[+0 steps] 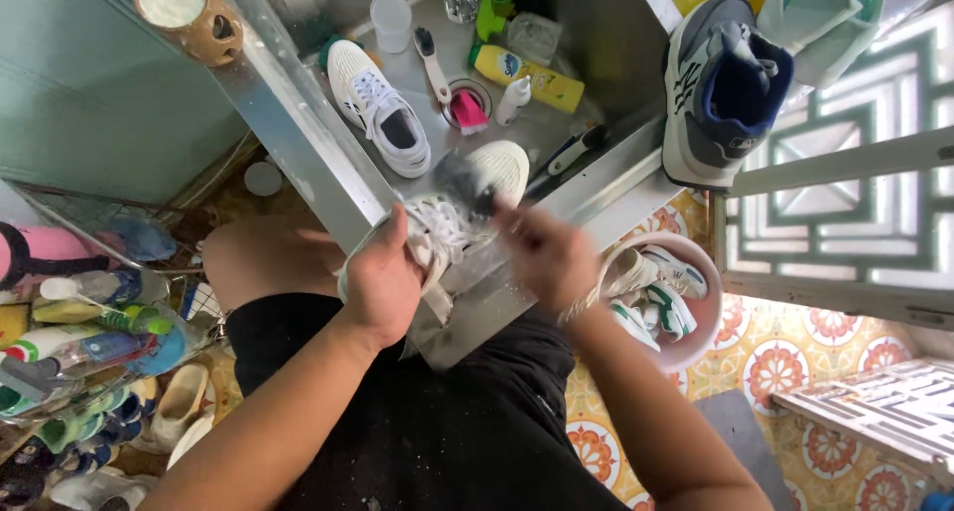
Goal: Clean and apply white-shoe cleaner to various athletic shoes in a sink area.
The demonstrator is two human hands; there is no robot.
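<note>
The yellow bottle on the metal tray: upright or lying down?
Lying down. The yellow bottle rests on its side on the metal tray, long side flat, beside the small white bottle.

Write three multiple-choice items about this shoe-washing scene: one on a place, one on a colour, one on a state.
1. Where does the yellow bottle lie?
A. in the metal tray
B. on the floor
C. in the basin

2. What colour are the bristles of the brush lying in the tray?
A. blue
B. pink
C. green

3. What is the left hand doing?
A. hanging free
B. gripping the white shoe
C. holding a cup

Key: 1 A, it lies beside the other white shoe; 2 B, pink tuft shows; 3 B, fingers wrap the shoe while the blurred right hand scrubs.
</note>
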